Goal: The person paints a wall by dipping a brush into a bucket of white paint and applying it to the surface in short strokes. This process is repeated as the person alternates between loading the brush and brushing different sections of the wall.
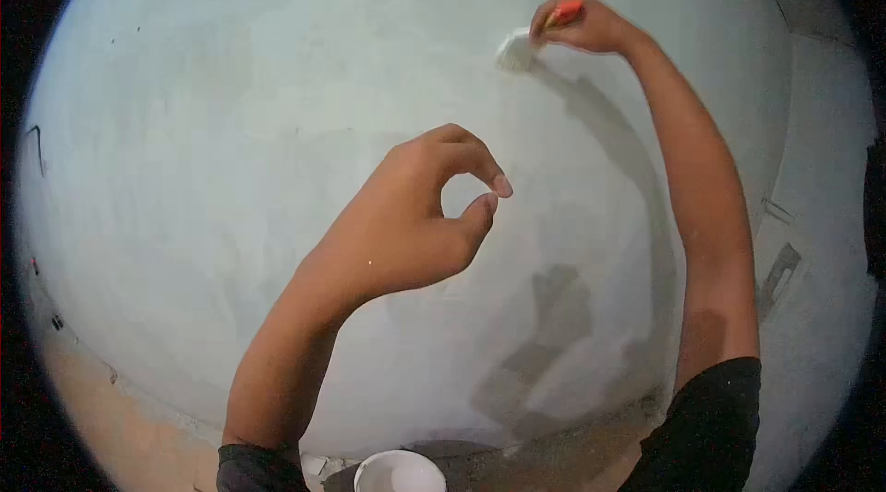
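A person with dark short sleeves (pixel 711 427) stands facing a broad, pale grey-white wall (pixel 231 123), both bare arms raised in front of me. The right hand (pixel 595 26), high and to the right, has its fingers closed around the handle of a flat paintbrush with pale bristles and a red-orange handle end (pixel 517 51). The brush is up at the wall, bristles pointing down and left; they seem to touch the surface, though blur makes that hard to confirm. The left hand (pixel 397 215), lower and nearer the middle, holds nothing; its thumb and forefinger curve into a loose ring, tips close together. Soft arm shadows fall across the wall. Below, a round white bucket (pixel 401 453) stands near the wall's foot.
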Action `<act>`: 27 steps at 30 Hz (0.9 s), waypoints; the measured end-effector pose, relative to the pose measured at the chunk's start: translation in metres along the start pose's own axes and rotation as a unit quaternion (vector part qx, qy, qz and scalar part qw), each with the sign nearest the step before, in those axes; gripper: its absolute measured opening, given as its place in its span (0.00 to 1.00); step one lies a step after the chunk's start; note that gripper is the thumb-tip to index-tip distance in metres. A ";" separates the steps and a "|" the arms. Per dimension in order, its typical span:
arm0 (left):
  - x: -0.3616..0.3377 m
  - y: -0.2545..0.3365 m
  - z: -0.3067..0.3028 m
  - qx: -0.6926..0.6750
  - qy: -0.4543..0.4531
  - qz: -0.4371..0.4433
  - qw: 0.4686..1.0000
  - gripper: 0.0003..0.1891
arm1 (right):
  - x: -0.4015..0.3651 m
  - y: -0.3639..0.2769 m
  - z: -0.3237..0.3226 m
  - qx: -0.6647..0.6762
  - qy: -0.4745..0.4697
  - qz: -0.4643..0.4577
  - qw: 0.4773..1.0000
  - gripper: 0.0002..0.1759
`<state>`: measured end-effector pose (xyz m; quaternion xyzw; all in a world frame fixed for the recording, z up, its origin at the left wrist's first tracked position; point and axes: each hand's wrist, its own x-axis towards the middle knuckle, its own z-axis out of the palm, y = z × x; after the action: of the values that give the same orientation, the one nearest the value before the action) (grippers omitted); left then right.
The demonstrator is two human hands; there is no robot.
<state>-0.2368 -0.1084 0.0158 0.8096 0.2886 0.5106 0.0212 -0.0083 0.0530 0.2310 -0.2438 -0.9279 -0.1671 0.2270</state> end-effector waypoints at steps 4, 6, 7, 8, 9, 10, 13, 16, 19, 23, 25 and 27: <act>-0.003 0.002 0.001 0.004 -0.009 0.003 1.000 0.05 | 0.018 0.019 -0.039 -0.084 0.106 -0.075 0.988 0.03; -0.001 0.001 0.002 -0.006 -0.008 0.005 1.000 0.05 | 0.014 0.015 -0.051 -0.199 0.168 -0.052 0.964 0.04; 0.000 0.001 0.003 -0.016 -0.007 0.008 1.000 0.06 | 0.010 0.004 -0.054 -0.246 0.198 -0.008 0.949 0.04; 0.003 -0.001 0.004 0.001 -0.014 0.016 1.000 0.06 | 0.009 0.009 -0.053 -0.246 0.198 -0.008 0.949 0.04; 0.005 -0.001 0.005 0.001 -0.014 0.016 1.000 0.06 | 0.006 0.021 -0.053 -0.254 0.208 -0.049 0.943 0.05; 0.006 -0.001 0.005 -0.002 -0.016 0.011 1.000 0.06 | 0.005 0.026 -0.049 -0.261 0.219 -0.091 0.936 0.06; 0.006 0.000 0.005 -0.005 -0.020 0.001 1.000 0.06 | -0.005 0.030 -0.018 -0.225 0.164 -0.125 0.952 0.08; 0.002 -0.007 0.008 -0.002 0.018 0.028 0.999 0.06 | -0.017 0.022 0.025 -0.169 0.144 -0.151 0.963 0.10; -0.001 -0.009 0.007 -0.023 0.013 0.006 1.000 0.06 | -0.032 0.012 0.063 -0.100 0.086 -0.156 0.979 0.09; 0.003 -0.016 0.011 -0.011 0.020 0.007 1.000 0.05 | -0.050 0.000 0.101 -0.003 -0.028 -0.156 0.987 0.07; 0.004 -0.017 0.011 -0.011 0.018 -0.002 1.000 0.05 | -0.058 -0.001 0.108 0.041 -0.087 -0.139 0.986 0.06; 0.004 -0.019 0.013 -0.013 0.019 0.007 1.000 0.05 | -0.059 -0.002 0.095 0.051 -0.108 -0.110 0.987 0.06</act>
<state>-0.2329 -0.0872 0.0060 0.8016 0.2764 0.5296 0.0223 0.0043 0.0689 0.1204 -0.1447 -0.9756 -0.1159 0.1180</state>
